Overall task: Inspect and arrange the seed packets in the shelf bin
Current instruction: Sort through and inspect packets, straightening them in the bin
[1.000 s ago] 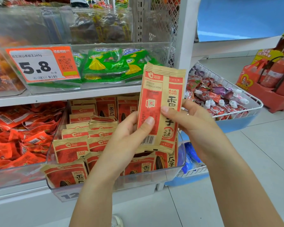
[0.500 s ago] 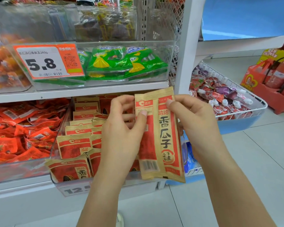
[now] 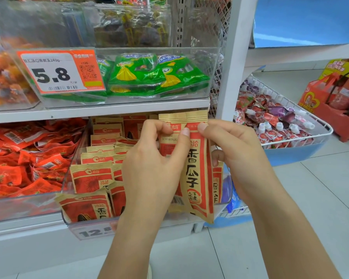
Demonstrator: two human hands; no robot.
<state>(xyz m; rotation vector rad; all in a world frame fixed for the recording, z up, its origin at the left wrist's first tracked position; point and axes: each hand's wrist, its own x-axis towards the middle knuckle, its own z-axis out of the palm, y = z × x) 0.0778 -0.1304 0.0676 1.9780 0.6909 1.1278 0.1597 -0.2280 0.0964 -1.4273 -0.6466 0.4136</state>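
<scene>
both hands on one sunflower seed packet [image 3: 195, 168], upright over right end of clear shelf bin [image 3: 223, 206]. left hand [image 3: 155, 164] & right hand [image 3: 236, 156] each pinch its top edge. rest of the packets [image 3: 93, 178] sit in rows; looks mid-task, this one not yet slotted in.

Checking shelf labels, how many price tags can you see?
2: orange 5.8 tag on the upper bin; 12.8 tag under the seed bin, partly hidden by the left hand.

Head camera; looks down, close to shelf bin [image 3: 73, 216].
</scene>
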